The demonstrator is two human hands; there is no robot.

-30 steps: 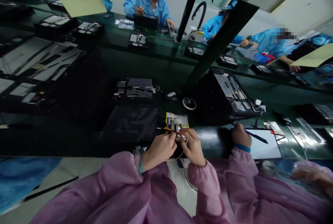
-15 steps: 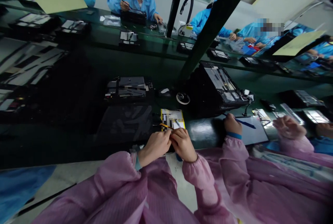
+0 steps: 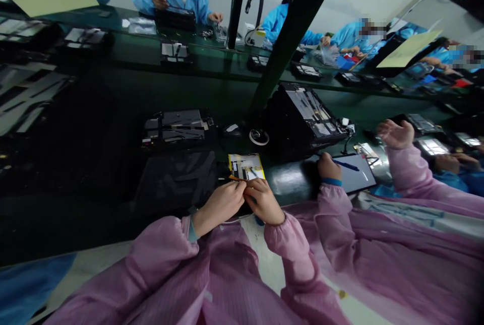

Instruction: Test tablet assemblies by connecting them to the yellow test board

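Observation:
Just in front of my body, my left hand point(image 3: 221, 204) and my right hand point(image 3: 265, 203) meet with their fingertips pinched together. A thin orange strip point(image 3: 236, 178), which looks like a flex cable, sticks out beyond my left fingertips. Most of what lies between the fingers is hidden, so whether the right fingers also grip the strip is unclear. Right behind the hands lies a yellow-edged battery pack point(image 3: 242, 159) with a white label and dark strips. To its left a dark flat panel point(image 3: 176, 176) lies on the bench.
Behind the panel is an opened tablet-like unit point(image 3: 179, 128); a mouse point(image 3: 231, 129) and a white tape roll point(image 3: 259, 137) lie beside it. A tall stack of units point(image 3: 308, 118) stands right. A co-worker's hand point(image 3: 328, 167) holds a blue pen near a screen point(image 3: 357, 171); their other hand point(image 3: 396, 133) is raised.
The view has shifted, so the bench things appear farther left. My hands stay pinched together around the same spot. The neighbouring co-worker's far hand has lifted away from the bench.

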